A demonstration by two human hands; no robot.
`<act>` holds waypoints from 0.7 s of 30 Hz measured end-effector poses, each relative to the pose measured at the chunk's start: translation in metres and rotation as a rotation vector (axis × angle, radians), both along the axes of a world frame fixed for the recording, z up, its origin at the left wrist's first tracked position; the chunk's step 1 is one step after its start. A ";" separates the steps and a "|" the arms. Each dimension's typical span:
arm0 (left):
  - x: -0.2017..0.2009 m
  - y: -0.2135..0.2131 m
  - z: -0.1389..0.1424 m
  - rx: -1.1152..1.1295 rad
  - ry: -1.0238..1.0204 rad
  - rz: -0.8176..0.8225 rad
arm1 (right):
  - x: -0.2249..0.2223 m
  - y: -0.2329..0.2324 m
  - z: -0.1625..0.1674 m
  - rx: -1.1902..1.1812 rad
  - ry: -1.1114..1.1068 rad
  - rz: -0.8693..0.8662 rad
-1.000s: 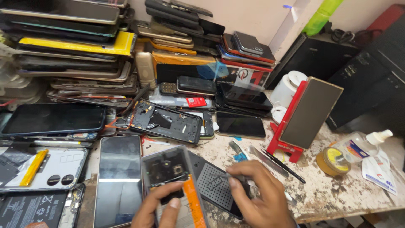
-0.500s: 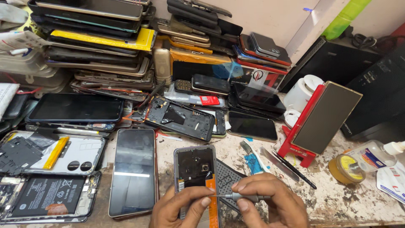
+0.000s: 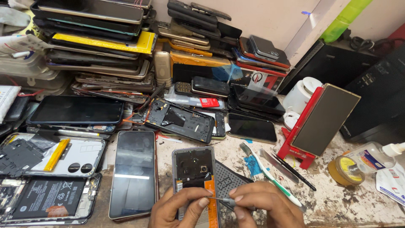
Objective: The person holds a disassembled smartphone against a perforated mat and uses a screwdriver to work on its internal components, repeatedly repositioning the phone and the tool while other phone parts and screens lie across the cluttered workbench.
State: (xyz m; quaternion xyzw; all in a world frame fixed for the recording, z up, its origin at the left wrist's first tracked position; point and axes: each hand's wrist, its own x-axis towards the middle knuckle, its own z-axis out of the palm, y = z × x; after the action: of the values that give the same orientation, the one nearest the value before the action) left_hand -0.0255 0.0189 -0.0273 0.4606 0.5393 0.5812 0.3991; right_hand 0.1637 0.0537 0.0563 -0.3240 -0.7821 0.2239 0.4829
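Observation:
An opened phone (image 3: 195, 169) with its back cover off and an orange strip inside lies upright at the bottom middle of the worn bench. My left hand (image 3: 177, 207) rests on its lower part, fingers pressing near the orange strip. My right hand (image 3: 265, 204) pinches a thin metal screwdriver (image 3: 223, 200) whose tip points left onto the phone's lower edge. Under the phone's right side lies a dark textured cover (image 3: 228, 181).
A black-screened phone (image 3: 134, 173) lies left of the opened one, with stripped phone bodies (image 3: 50, 156) further left. Stacks of phones and tablets (image 3: 97, 38) fill the back. A toothbrush (image 3: 270, 177), tweezers (image 3: 291, 169), red phone stand (image 3: 316, 122), flux tin (image 3: 346, 171) and bottle (image 3: 375, 154) sit right.
The view has shifted right and down. The opened phone went from tilted in my hands to lying straight on the bench, and my right hand now holds the screwdriver tip against it.

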 end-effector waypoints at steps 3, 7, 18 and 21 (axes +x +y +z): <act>0.000 0.000 0.001 -0.083 -0.035 -0.016 | 0.001 -0.001 -0.001 0.005 -0.001 -0.016; -0.001 -0.001 0.000 -0.028 -0.020 -0.016 | -0.001 -0.001 -0.004 0.018 -0.003 -0.010; -0.003 0.000 -0.006 0.010 -0.014 -0.015 | -0.002 0.001 -0.001 0.076 -0.063 0.028; -0.002 0.000 -0.009 -0.007 -0.032 0.004 | -0.003 0.001 -0.001 0.083 -0.052 0.023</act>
State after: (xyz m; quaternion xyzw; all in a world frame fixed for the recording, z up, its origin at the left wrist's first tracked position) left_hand -0.0273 0.0191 -0.0361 0.4488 0.5358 0.5873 0.4081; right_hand 0.1611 0.0546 0.0555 -0.3006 -0.8067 0.1883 0.4726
